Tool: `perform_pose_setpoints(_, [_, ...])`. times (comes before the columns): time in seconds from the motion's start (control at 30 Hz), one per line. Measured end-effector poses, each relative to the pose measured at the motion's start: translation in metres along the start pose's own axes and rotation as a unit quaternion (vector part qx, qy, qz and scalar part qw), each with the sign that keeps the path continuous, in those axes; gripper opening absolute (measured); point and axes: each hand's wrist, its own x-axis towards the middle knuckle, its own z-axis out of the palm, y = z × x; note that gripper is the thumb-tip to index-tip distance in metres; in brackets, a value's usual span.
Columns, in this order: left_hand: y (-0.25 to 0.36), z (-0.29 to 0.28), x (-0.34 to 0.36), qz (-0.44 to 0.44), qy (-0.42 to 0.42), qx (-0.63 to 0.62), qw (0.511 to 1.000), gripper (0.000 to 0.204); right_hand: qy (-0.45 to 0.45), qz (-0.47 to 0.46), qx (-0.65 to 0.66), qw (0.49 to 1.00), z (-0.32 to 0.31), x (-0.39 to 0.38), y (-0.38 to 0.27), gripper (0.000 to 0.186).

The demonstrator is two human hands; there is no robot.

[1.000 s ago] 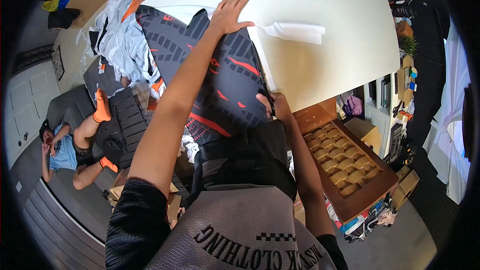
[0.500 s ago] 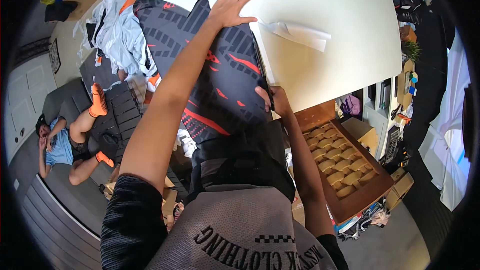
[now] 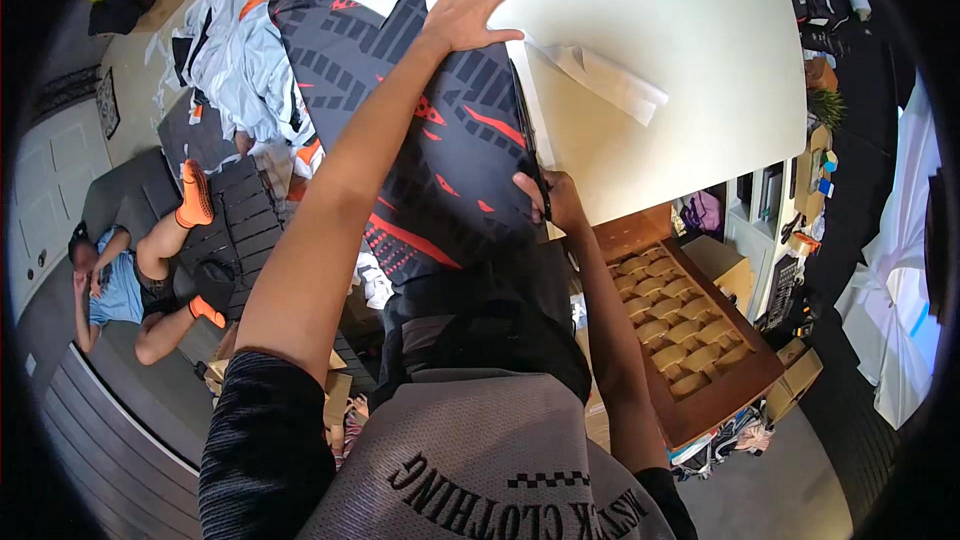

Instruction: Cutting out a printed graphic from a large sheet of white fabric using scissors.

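A dark grey fabric piece (image 3: pixel 470 155) with red and black markings lies on the white table and hangs over its near edge toward my waist. My left hand (image 3: pixel 468 15) rests flat on its far right corner, fingers spread, with the fingertips reaching onto the tabletop. At the near right edge of the fabric, my right hand (image 3: pixel 556 202) is closed around what look like black scissors (image 3: pixel 527 125). Their long dark blades run along the fabric's right edge, beside a strip of white paper. My fingers partly hide the handles.
The white table (image 3: pixel 690 40) carries a curled paper strip (image 3: pixel 610 85). White and orange cloth (image 3: pixel 240 70) is heaped at the left. A wooden chair with a woven seat (image 3: pixel 680 325) stands at my right. A person (image 3: pixel 120 280) in orange socks reclines on a grey sofa at left.
The view has shifted slightly. Both hands keep nearly the same places on the fabric, and the dark blades stay along its right edge. The person on the sofa has moved an arm.
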Motion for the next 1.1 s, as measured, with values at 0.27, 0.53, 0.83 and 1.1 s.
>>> perform_pose_setpoints(0.27, [-0.004, -0.002, 0.006, -0.015, -0.023, 0.003, 1.0, 0.085, 0.004, 0.017, -0.011, 1.0, 0.0, 0.005, -0.003, 0.041])
perform_pose_setpoints(0.53, [-0.005, 0.002, 0.009, -0.003, -0.006, 0.023, 1.0, 0.086, -0.002, 0.005, -0.014, 1.0, -0.001, 0.01, -0.013, 0.04])
perform_pose_setpoints(0.83, [-0.007, 0.001, 0.008, 0.005, -0.002, 0.014, 1.0, 0.086, -0.005, 0.0, -0.009, 1.0, 0.001, 0.012, -0.017, 0.039])
perform_pose_setpoints(1.1, [-0.006, 0.001, 0.007, 0.006, -0.001, 0.018, 1.0, 0.085, -0.001, -0.047, -0.046, 0.998, -0.005, 0.015, -0.012, 0.037])
